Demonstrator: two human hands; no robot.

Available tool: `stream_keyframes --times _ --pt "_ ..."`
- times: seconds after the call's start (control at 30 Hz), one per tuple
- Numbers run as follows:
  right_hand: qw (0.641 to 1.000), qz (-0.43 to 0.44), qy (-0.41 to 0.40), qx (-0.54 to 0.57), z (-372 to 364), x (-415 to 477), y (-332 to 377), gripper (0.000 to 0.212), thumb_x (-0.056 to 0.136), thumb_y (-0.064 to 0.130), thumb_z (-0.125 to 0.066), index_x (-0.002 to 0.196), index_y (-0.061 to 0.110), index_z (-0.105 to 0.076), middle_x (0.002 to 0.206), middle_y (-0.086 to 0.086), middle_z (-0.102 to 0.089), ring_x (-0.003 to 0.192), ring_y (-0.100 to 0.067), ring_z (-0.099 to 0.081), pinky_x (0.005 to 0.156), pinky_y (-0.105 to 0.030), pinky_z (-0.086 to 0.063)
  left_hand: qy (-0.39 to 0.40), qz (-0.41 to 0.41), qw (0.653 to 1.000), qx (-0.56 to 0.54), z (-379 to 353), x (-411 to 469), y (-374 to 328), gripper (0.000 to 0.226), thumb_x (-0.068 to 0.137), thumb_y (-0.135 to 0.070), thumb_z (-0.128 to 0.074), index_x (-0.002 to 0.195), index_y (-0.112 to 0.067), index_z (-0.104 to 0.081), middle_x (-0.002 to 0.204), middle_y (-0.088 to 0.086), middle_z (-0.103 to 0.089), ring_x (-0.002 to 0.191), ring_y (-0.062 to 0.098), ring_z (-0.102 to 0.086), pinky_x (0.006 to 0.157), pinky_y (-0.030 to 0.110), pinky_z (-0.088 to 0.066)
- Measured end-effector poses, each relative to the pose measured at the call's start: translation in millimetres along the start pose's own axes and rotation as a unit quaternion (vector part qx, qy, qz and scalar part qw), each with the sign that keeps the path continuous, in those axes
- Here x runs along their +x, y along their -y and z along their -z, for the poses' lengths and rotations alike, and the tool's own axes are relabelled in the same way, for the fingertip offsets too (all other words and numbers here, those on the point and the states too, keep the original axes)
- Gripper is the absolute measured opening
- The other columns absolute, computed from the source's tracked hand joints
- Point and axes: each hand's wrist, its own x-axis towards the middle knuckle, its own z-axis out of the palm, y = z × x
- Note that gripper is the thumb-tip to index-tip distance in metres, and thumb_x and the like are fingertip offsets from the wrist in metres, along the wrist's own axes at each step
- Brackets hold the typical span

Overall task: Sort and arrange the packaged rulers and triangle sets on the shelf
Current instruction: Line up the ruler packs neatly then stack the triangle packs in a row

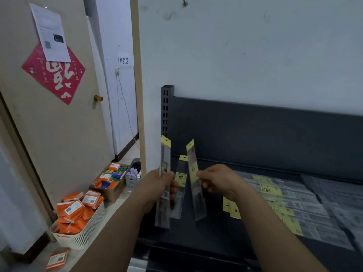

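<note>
The left hand [157, 187] has its fingers [174, 188] curled round a packaged ruler [164, 160] that stands nearly upright, yellow header at 12 o'clock. A second packaged ruler [180, 173] is in the same grip just behind it, tipped slightly toward 1 o'clock. The right hand [220, 181] pinches a third packaged ruler [193, 165] at its middle between thumb and fingertips. This one leans toward 11 o'clock and its lower end hangs free above the shelf [186, 238].

All three packs are clear of each other at the top and near each other at hand level. From 3 to 5 o'clock of the right hand, a row of packaged rulers [290, 209] lies flat and overlapping on the shelf, reaching close to the front edge. The dark shelf surface under both hands is bare. It is bounded at 12 o'clock by the back panel [255, 130] and at 11 o'clock by the slotted upright post [167, 110].

On the floor at 8 o'clock stands a white basket [86, 236] of orange boxes [74, 211].
</note>
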Motion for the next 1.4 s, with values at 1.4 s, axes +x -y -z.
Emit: stream_keyframes --times 1.4 --pt "0.992 0.029 -0.013 0.119 -45.1 -4.6 -5.5 0.022 0.093 -0.001 -0.054 0.113 0.002 -0.062 0.110 -0.014 -0.066 0.101 -0.024 -0.065 0.086 -0.029 -0.055 0.006 0.073 0.980 -0.187 -13.7 10.2 -1.1 0.013 0.097 0.001 -0.040 0.105 0.001 -0.050 0.087 0.017 -0.062 0.072 0.024 -0.062 0.064 0.036 -0.057"
